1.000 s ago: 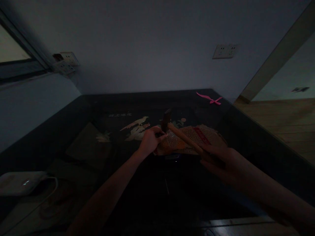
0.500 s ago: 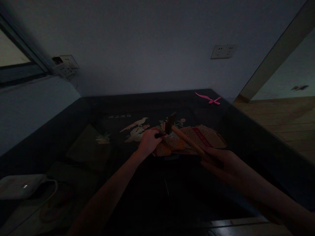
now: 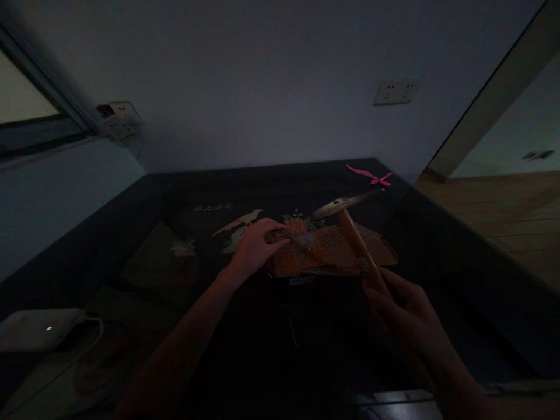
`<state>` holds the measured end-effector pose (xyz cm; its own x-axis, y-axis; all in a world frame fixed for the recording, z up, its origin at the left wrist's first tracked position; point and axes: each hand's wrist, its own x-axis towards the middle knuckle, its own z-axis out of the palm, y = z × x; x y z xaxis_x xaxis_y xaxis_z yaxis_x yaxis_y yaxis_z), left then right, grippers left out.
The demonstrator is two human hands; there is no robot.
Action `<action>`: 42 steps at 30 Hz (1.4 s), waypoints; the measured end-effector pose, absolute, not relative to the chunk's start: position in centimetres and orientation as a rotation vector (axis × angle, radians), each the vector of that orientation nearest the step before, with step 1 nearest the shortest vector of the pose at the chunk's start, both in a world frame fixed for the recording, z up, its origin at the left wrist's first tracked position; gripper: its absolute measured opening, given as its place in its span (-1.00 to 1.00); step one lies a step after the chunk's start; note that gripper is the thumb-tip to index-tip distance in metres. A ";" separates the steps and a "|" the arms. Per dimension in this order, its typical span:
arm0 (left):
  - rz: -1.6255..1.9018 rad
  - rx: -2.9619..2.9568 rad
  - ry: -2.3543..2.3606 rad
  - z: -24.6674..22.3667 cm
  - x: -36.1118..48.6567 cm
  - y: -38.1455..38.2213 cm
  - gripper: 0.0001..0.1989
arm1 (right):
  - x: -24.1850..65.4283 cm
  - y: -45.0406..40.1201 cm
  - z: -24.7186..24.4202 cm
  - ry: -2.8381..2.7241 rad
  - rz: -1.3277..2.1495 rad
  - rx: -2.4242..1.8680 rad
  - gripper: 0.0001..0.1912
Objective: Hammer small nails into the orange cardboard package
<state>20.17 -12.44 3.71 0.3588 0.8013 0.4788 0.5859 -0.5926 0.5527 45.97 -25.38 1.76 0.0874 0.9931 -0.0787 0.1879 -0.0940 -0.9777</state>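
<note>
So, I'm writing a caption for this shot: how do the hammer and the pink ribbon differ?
The hammer is straight and wooden-handled; the pink ribbon is a thin, crossed strip.
The hammer is gripped in the right hand; the ribbon lies loose on the dark tabletop.
The hammer looks larger in this view than the ribbon.
Both are right of the picture's centre.

Head toward eleven o'clock, a hammer (image 3: 354,234), dull metal on brown wood, slants from the right hand (image 3: 406,303). It overlaps in view a brown-orange honeycomb-patterned piece (image 3: 335,240) on the tabletop (image 3: 262,184). At that piece's nine-o'clock end, the left hand (image 3: 254,248) pinches a small dark object (image 3: 277,235), too dim to identify.
</note>
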 end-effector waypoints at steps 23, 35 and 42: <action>0.092 3.086 0.537 -1.9 19.8 -22.2 -0.93 | 47.2 -25.7 -1.0 -1.155 1.076 -1.278 -0.69; 0.644 2.776 0.549 1.6 19.6 -22.9 -0.80 | 47.1 -25.6 -0.8 -1.158 1.092 -1.323 -0.68; 1.287 2.235 1.226 4.5 21.3 -16.3 -0.95 | 47.0 -25.4 -1.0 -1.139 1.090 -1.342 -0.61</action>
<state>21.33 -16.35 4.52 0.2408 0.7854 0.5702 0.5311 -0.5984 0.6000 47.02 -25.42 -1.04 0.1423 0.9896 -0.0219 0.0650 -0.0314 -0.9974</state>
